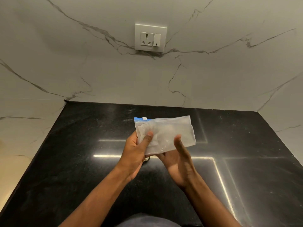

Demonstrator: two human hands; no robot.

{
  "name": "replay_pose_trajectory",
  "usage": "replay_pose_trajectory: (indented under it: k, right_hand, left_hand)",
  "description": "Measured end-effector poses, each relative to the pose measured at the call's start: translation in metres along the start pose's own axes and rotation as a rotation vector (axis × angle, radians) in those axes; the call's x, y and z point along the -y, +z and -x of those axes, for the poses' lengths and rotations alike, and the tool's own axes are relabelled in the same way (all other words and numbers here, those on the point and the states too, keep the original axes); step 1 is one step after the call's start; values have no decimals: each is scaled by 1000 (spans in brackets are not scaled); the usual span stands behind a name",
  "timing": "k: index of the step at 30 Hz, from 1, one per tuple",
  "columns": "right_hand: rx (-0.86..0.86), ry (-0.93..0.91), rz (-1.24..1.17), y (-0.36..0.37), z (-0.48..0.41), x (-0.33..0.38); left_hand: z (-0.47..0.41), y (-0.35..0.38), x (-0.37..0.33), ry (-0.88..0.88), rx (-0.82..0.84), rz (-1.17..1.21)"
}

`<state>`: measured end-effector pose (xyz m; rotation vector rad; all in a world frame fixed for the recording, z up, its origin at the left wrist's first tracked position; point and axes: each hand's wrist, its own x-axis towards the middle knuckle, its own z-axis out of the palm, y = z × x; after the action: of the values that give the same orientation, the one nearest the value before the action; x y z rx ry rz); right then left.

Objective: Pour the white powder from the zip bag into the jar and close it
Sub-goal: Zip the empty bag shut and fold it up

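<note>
A clear zip bag [170,131] with a blue zip strip and a small white slider along its upper left edge is held in the air above the black counter. White powder dusts its inside. My left hand [136,153] grips the bag's left part, thumb pressed on the front. My right hand [178,158] supports the bag from below and behind, palm up, with the thumb resting on its lower right part. A small bit of something shows under the hands, mostly hidden. No jar is in view.
The black polished counter [82,161] runs into a corner of white marble walls. A white wall socket with a switch [150,37] sits high on the back wall. The counter's left edge runs diagonally at the lower left.
</note>
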<state>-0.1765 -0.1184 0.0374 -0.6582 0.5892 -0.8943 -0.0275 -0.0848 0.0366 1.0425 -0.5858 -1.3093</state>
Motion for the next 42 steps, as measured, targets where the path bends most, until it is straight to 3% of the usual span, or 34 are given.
replay_pose_trajectory:
  k: [8,13,16,20,25,29,33,35,37,39,42]
  right_hand:
    - [-410,-182,184,-1,-31,-2]
    - [-214,-643,952,-16,-25,-16]
    - [-167,-826,1459,-29,-27,-23]
    - [-159,-877,1656,-22,-27,-29]
    - [-124,-577,1417,-8,-19,-38]
    - [-21,-501,1578,-11,-11,-39]
    - [101,-414,1580,-8,-1,-28]
    - [143,-372,1310,-7,6,-14]
    - [43,-289,893,-7,10,2]
    - [29,-146,566,-13,8,15]
    - [104,78,333,-23,4,27]
  left_hand:
    - [-2,-1,7,-3,-76,-32]
    - [0,9,10,5,-98,-102]
    - [4,17,11,53,-84,-211]
    - [10,24,13,87,16,-322]
    - [4,22,13,6,130,-236]
    - [3,15,15,-48,307,-178]
    - [4,16,17,-38,229,-133]
    - [4,11,14,-83,188,11]
    - [5,6,5,-114,142,66]
    - [7,3,-4,-146,134,35]
    - [10,2,-14,-235,172,-104]
